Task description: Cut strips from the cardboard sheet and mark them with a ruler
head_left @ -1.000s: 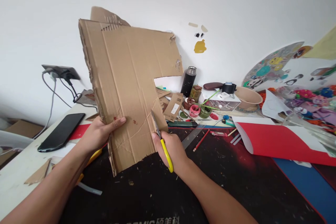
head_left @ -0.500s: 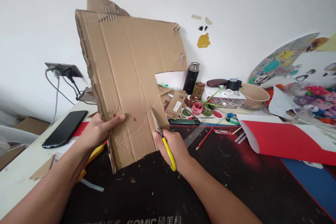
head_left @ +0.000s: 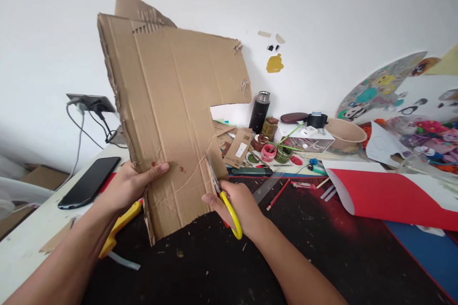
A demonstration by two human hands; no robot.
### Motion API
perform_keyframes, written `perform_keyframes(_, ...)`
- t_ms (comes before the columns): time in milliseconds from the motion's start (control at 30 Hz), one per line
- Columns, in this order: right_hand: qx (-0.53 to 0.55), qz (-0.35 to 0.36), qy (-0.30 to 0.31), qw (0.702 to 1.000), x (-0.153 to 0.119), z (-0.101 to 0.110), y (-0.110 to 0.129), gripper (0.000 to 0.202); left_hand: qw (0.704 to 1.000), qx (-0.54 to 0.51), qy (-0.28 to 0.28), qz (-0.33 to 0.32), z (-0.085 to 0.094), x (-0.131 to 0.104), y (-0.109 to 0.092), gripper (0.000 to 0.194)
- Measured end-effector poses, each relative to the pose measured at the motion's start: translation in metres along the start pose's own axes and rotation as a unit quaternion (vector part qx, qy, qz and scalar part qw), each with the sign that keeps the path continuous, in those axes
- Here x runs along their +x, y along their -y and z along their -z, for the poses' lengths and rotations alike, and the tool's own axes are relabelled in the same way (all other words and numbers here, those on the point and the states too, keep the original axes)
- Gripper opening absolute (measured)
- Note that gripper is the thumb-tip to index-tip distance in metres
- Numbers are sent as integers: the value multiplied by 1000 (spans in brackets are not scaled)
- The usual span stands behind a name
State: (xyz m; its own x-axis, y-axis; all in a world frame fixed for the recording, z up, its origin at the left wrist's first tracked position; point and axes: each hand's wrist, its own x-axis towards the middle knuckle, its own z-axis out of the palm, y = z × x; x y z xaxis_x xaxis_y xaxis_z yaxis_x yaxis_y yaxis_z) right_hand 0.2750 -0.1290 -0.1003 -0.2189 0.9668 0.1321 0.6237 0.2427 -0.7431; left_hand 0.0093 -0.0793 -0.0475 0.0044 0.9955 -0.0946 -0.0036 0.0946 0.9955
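A large brown cardboard sheet stands tilted above the dark mat, with a notch in its right side and torn edges. My left hand grips its lower left edge, thumb on the near face and fingers hidden behind. My right hand is closed around the yellow-handled scissors, whose blades point up and left at the lower right part of the sheet. One blade shows on the near face; whether the other lies behind the cardboard is hidden.
A phone and a yellow glue gun lie at the left. Behind are a black flask, paint pots and a beige bowl. A red sheet, a red pencil and a ruler are at the right.
The view has shifted slightly, so the sheet and background sit a little lower. The scissor handles look more spread, with a red part showing below. Both hands keep their holds.
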Motion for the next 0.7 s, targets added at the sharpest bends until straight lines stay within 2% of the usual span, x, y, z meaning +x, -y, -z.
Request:
perform_keyframes(233, 32, -27, 5, 999, -1, -1, 1, 52, 999, -6, 28, 16, -9, 0, -3, 51)
perform_keyframes(467, 12, -36, -21, 999, 1, -4, 1, 56, 1000, 7, 21, 22, -15, -1, -5, 55)
perform_keyframes(700, 23, -45, -16, 999, 1, -6, 0, 54, 999, 8, 19, 31, -15, 1, -5, 56)
